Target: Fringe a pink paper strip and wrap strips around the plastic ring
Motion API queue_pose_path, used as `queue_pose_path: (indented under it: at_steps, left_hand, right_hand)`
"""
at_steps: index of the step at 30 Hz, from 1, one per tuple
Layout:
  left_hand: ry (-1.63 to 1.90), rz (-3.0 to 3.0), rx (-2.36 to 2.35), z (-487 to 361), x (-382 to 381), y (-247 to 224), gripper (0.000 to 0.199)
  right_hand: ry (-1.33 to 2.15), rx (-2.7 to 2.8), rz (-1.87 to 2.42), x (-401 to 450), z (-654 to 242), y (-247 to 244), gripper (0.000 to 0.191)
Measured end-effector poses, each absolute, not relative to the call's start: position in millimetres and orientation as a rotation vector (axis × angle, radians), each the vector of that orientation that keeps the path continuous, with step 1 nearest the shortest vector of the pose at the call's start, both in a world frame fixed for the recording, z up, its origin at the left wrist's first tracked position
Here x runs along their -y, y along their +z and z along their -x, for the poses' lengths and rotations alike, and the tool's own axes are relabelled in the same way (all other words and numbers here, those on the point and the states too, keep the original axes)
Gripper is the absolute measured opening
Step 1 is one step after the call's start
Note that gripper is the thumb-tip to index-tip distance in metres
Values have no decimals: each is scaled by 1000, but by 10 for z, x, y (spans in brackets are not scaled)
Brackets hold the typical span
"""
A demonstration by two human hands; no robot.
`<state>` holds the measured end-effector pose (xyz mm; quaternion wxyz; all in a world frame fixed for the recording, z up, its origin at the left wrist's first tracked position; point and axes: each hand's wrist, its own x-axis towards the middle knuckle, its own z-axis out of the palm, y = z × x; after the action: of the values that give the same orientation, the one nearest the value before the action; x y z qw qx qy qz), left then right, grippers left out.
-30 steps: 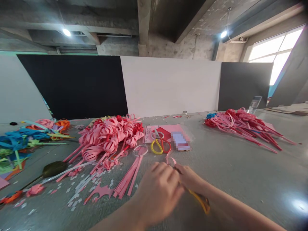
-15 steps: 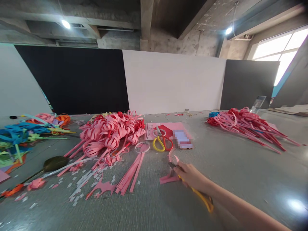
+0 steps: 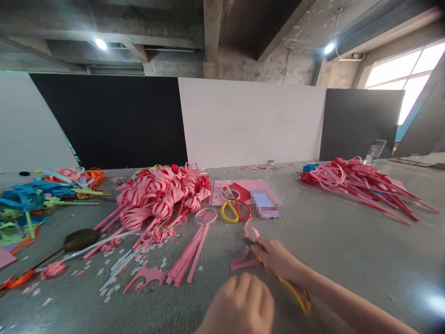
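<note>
My right hand (image 3: 274, 257) is closed around yellow-handled scissors (image 3: 294, 292); their dark blades point left from its fingertips. Beside the blades, a pink paper piece (image 3: 245, 262) lies on the grey table (image 3: 333, 232), a thin pink loop just above it. At the bottom centre my left hand (image 3: 241, 304) shows its back with the fingers curled; whatever is under them is hidden. Further left, a white ring (image 3: 206, 215) rests on the upper end of a bundle of pink strips (image 3: 189, 253). Scissors with one yellow and one red handle (image 3: 230, 211) lie beyond my hands.
A phone (image 3: 265, 204) lies on pink paper at the centre. Pink paper flowers (image 3: 162, 192) are heaped to the left, with blue and green ones (image 3: 26, 197) farther left. Another pink and red bunch (image 3: 361, 183) lies right. White scraps (image 3: 120, 264) are scattered front left.
My left hand has come into view from the bottom edge, its fingers curled. My right hand keeps its hold on the scissors beside the pink paper. The view has tilted up slightly.
</note>
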<state>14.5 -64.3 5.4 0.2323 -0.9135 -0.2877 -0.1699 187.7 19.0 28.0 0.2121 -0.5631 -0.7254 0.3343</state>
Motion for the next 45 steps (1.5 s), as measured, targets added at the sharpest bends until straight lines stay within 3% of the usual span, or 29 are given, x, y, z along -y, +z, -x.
queue_pose_path:
  at_steps: [3,12,26,29,36,45]
  left_hand:
    - [-532,2395,883,-142,482,296,26]
    - [-840,2335,827,-20,360,-184,31]
    - [-640,2565,980,-27,391,-39,24]
    - [-660,2574,990,-30,393,-45,24]
    - [-674,2591,994,-32,406,16,24]
    - [-745,2559,997,-29,407,11,24]
  right_hand:
    - [839,2032,1552,-188,-1875,286,22]
    - [795,2057,1601,-163,-1850,322,21]
    - [655,2167,1620,-137,-1859,360,23]
    - [424,2290,1560,-123,-1882,388,20]
    - [-560,2837,942,-84,-1880,379,12]
    - [-694,2823,882,-143,-1875,251,8]
